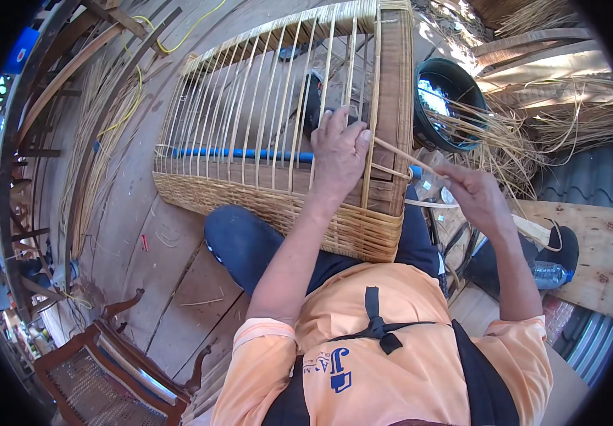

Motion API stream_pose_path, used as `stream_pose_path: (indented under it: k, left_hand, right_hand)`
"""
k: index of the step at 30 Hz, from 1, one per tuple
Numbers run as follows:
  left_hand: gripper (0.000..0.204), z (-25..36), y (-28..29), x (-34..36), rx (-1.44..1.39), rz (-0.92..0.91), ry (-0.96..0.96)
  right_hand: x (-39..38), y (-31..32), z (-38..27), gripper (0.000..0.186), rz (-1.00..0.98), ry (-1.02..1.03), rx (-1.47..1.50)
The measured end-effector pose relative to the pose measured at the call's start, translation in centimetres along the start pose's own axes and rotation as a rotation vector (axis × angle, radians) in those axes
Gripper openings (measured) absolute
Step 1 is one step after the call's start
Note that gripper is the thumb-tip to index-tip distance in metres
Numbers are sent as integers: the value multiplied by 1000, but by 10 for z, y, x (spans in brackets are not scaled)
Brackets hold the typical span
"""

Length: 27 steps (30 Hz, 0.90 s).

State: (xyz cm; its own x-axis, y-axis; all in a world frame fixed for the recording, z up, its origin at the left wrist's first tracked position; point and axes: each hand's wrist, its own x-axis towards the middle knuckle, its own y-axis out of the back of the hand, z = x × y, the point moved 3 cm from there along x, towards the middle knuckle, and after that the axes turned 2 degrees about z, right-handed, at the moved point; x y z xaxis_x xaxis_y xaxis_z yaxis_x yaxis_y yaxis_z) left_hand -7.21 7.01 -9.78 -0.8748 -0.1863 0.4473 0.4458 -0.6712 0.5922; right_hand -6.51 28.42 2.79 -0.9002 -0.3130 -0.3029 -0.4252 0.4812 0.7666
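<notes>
- The woven frame (250,195) sits at the top middle of the picture.
- The right hand (473,197), right of middle, pinches a thin strip (407,155).
- The left hand (340,153) curls by the sticks (328,60); I can't tell its grip.
- Probably best: pull gently, keep the strip snug.

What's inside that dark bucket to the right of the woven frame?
Inside the bucket, pale strands cross the lower right and a bright patch shines at left; strands, glare and shadow hide the bottom.
</notes>
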Motion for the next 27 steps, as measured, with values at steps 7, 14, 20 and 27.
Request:
stream_pose_path:
  k: [7, 14, 20, 27]
  left_hand:
    - [19, -26, 5, 9, -140, 98, 312]
    - [44, -63, 10, 5, 118, -176, 449]
    - [23, -74, 25, 10, -66, 108, 453]
    - [40, -118, 41, 10, 195, -31, 382]
  right_hand:
    - [35, -28, -3, 23, -1, 137, -69]
    - [28, -4, -16, 15, -73, 45, -206]
    - [49, -35, -19, 18, 75, 87, -230]
    - [35, 2, 5, 13, -42, 38, -92]
